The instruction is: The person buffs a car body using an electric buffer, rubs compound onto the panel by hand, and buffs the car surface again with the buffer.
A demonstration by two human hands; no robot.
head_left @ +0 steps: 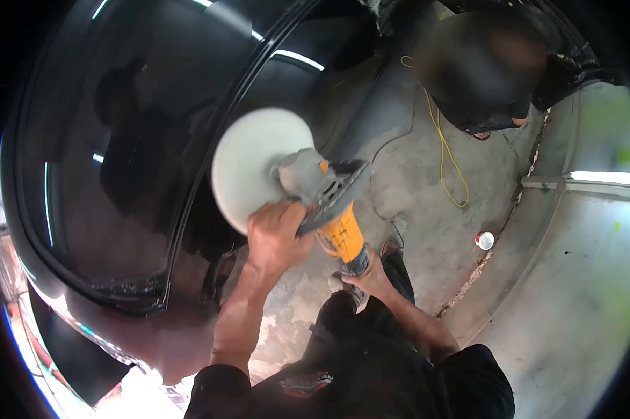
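Both my hands hold a yellow and grey car polisher [343, 234] with a large round white pad [252, 160]. My left hand [278, 230] is wrapped round the dark front handle, close behind the pad. Around the rear end of the yellow body my right hand [372, 278] is closed. The pad is tilted toward the glossy black car [210, 216] on the left; whether it touches the panel I cannot tell. Pad details look smeared, and the fingers of my right hand are partly hidden under the tool.
Another person [482, 77] is low down at the upper right, beside the car. A yellow cord [444, 153] and a thin dark cable [374, 188] lie on the concrete floor [416, 188]. A small white tub [484, 240] stands by the pale wall [566, 279] on the right.
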